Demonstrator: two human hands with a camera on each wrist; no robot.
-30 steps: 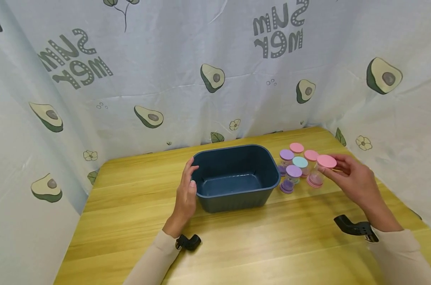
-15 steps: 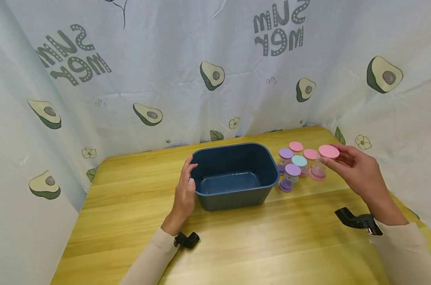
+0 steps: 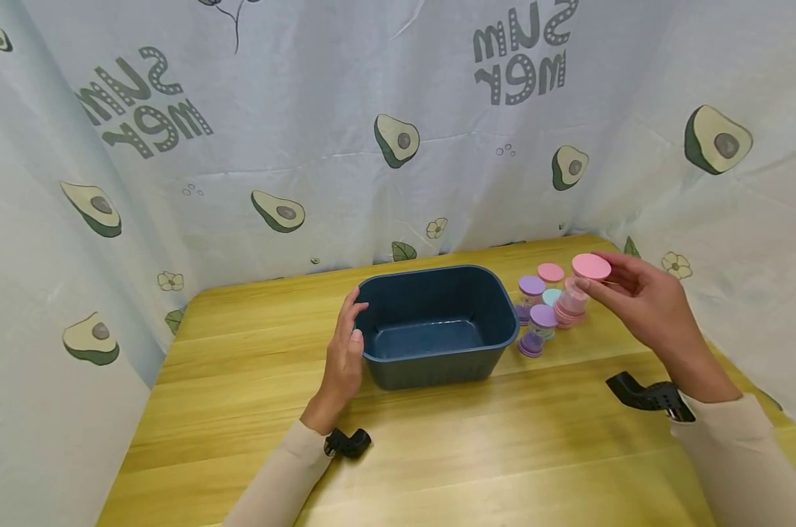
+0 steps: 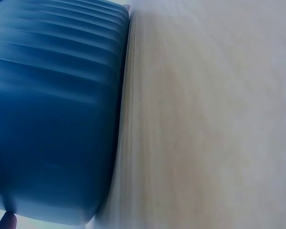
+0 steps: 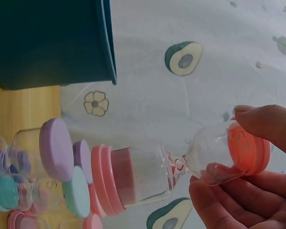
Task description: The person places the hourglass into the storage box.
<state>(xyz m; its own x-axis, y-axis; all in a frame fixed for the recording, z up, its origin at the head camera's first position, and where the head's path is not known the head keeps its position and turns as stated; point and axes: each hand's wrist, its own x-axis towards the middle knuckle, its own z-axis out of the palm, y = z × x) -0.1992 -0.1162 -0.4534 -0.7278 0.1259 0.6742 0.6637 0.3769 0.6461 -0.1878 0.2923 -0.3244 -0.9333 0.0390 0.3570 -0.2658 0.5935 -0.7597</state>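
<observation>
My right hand [image 3: 650,304] pinches a pink-capped sand timer [image 3: 572,298] near its top cap, thumb on one side and fingers on the other. In the right wrist view the sand timer shows clear bulbs, a narrow waist and pink sand in its lower bulb. It is lifted above the other timers, overlapping some of them in the head view. Resting along the left end of a dark blue plastic bin [image 3: 431,373] is my left hand [image 3: 342,366], fingers extended at the rim. Only its fingertips [image 4: 7,221] show in the left wrist view.
Several small sand timers stand right of the bin: a front purple one [image 3: 543,316], a back purple one [image 3: 532,285], a teal one [image 3: 550,296] and a pink one [image 3: 551,272]. A printed avocado curtain [image 3: 345,205] hangs behind the wooden table [image 3: 253,395].
The pink sand timer in my right hand has risen from the table and swung left over the group, its base tilting. The left hand stays at the bin.
</observation>
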